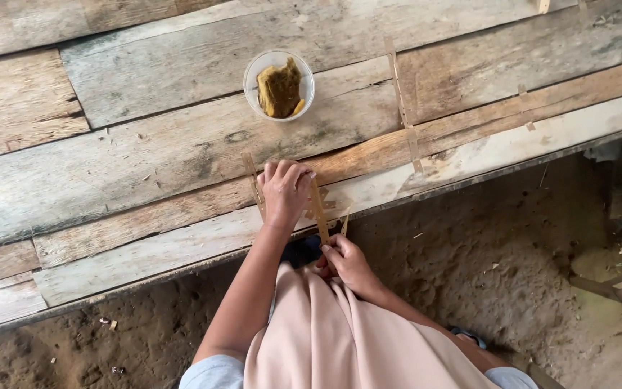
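Head view: left hand [284, 191] presses flat, fingers curled, on thin tan strips [318, 209] at the plank bench [145, 166] edge; right hand [349, 263] pinches a strip's lower end just below the edge. Strips look pale, narrow, brittle: a hard pull could snap or slip one. Plastic cup [279, 85] of brownish paste stands apart.

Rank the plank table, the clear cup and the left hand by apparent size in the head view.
1. Plank table, largest by far; it spans the frame.
2 and 3. Clear cup, holding a yellow-brown lump, and left hand, pressing on thin wooden strips: these look about alike, so no ranking between them.
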